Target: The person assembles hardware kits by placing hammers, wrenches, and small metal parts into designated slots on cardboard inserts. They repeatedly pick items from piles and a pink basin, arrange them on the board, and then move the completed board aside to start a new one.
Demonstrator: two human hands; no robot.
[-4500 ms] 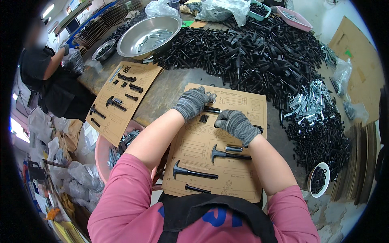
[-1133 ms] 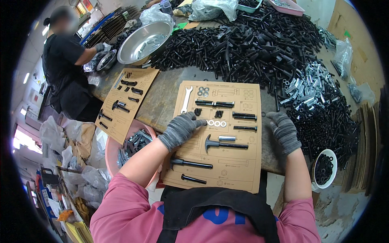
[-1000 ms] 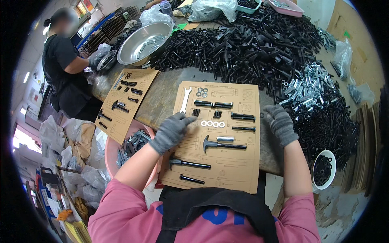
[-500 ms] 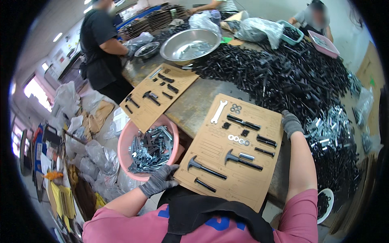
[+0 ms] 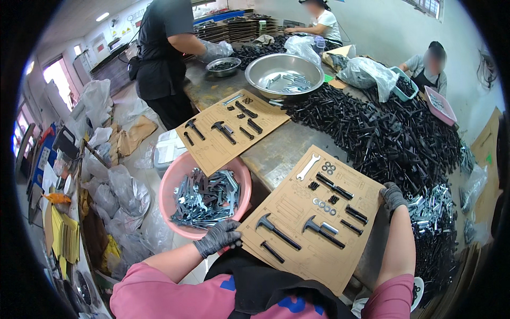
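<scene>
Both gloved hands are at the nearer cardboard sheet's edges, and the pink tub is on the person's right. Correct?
No: the head view shows the pink tub on the person's left. The left hand and right hand are at the edges of the nearer cardboard sheet.

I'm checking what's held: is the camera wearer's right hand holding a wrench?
No, the right hand is at the edge of the nearer cardboard sheet, whose wrench lies apart from it.
</scene>
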